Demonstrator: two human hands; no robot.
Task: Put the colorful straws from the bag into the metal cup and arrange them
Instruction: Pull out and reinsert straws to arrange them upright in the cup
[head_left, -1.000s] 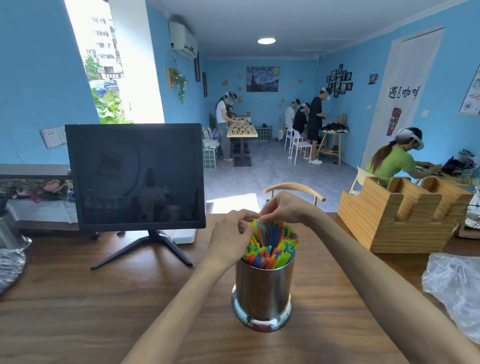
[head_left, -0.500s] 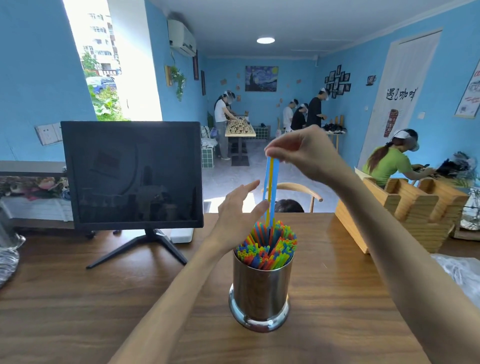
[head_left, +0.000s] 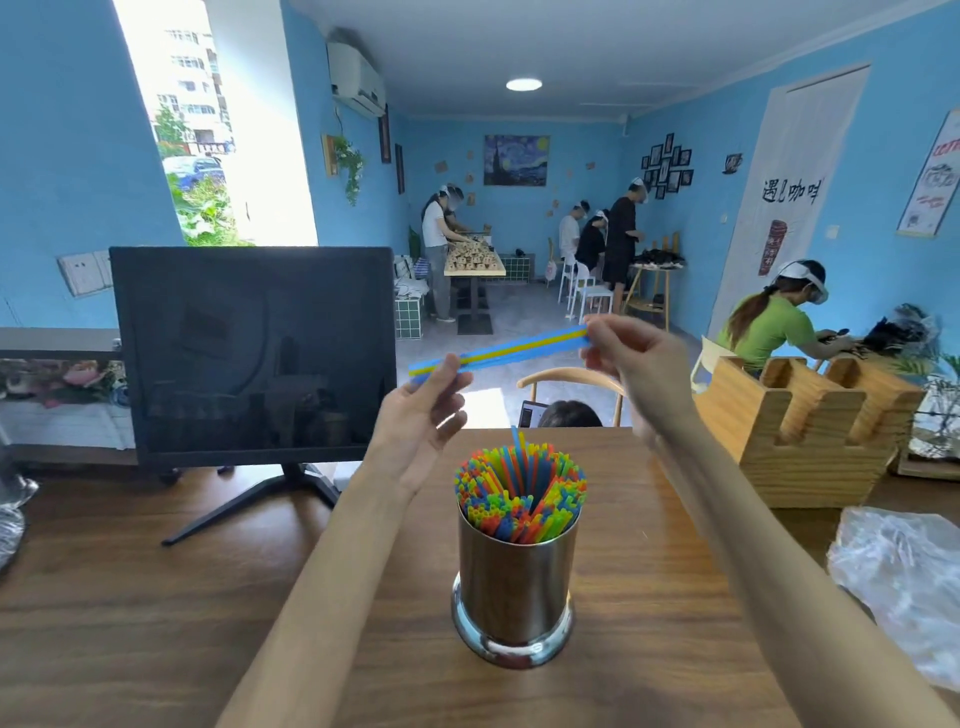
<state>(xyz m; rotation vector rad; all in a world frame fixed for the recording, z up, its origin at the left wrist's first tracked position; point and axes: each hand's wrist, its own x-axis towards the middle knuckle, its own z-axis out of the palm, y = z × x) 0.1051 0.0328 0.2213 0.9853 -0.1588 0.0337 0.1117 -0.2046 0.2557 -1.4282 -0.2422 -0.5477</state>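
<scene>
Both hands were raised at mid-frame, above the cup (head_left: 517, 582). Between them ran a small bundle of pulled straws (head_left: 506, 351), two blue and one yellow, lying nearly level and tilted slightly up toward the right of the frame. The left hand (head_left: 423, 421) pinched the bundle's left end between thumb and fingertips, palm turned up, the remaining fingers loosely extended. The right hand (head_left: 641, 364) pinched the right end with curled fingers. The bundle was well clear of the cup and touched nothing else. The cup stood upright at lower centre on the table (head_left: 156, 623), directly below the gap between the hands, packed with the other straws (head_left: 519, 493) in mixed colours, their ends fanned around the rim. One blue straw stood a little higher than the others near the back of the cup. The bag (head_left: 904, 577) lay crumpled at the right edge of the frame, on the table, well apart from the cup. A dark monitor (head_left: 254, 348) stood at left of centre, and a wooden rack (head_left: 810, 421) at right, behind the bag.
</scene>
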